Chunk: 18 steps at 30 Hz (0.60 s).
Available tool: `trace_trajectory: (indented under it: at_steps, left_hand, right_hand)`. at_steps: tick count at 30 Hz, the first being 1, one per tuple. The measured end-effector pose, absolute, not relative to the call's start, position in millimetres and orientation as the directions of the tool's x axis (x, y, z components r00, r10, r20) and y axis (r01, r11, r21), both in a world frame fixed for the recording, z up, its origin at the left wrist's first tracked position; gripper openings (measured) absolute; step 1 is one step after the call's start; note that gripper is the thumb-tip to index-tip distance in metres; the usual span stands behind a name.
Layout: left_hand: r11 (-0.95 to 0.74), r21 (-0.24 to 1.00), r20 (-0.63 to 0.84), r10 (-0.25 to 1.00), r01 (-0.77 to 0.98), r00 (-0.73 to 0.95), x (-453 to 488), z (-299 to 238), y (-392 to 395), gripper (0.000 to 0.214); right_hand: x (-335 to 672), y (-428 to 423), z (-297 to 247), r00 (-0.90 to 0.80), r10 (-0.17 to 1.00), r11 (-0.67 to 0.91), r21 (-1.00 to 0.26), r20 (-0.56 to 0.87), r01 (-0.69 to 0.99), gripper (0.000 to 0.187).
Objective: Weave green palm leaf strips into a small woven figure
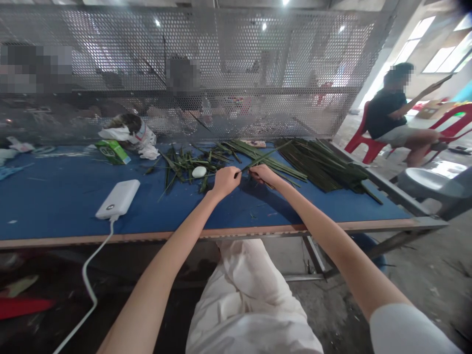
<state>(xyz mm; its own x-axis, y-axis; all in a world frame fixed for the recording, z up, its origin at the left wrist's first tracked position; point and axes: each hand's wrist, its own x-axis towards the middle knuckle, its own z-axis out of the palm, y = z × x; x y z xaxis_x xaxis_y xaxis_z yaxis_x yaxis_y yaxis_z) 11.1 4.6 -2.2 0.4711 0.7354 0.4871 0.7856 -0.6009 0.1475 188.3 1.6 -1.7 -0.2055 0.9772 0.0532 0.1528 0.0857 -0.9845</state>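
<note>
A palm leaf strip (266, 156) is grasped by the left hand (225, 181), slanting toward the far edge of the worktop (66, 196); whether the right hand (262, 176) grips it cannot be told.
</note>
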Motion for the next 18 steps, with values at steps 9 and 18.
trace_trajectory:
  at_steps: [9, 18]
  left_hand:
    - [-0.614, 0.176, 0.507, 0.727, 0.770, 0.464, 10.9, -4.9, 5.7, 0.029]
    - [-0.629, 0.228, 0.489, 0.734, 0.744, 0.471, 10.4, -4.6, 5.2, 0.029]
  right_hand:
    - [184.2, -1.9, -1.9, -0.181, 0.982, 0.095, -0.968, 0.053, 0.233, 0.031]
    - [183.5, -3.0, -0.9, -0.185, 0.982, 0.068, -0.969, 0.024, 0.237, 0.033]
